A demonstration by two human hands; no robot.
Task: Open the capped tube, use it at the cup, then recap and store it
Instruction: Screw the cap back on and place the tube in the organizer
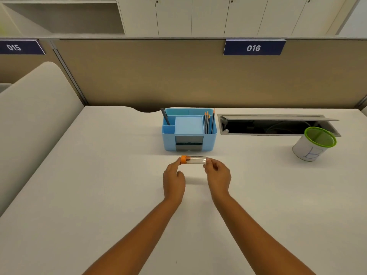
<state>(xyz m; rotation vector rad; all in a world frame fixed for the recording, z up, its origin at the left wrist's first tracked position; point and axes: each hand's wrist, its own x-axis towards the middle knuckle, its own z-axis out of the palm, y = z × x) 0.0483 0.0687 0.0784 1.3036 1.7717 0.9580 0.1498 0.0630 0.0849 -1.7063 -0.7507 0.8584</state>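
A clear tube with an orange cap is held level above the white desk, just in front of the blue organizer. My left hand pinches the orange cap with its fingertips. My right hand grips the tube's other end. The cap sits on the tube. A white cup with a green rim stands at the far right of the desk, well away from both hands.
A blue desk organizer with pencils and a pen stands behind the tube. An open cable hatch lies in the desk to its right, next to the cup. A beige partition runs along the back and left.
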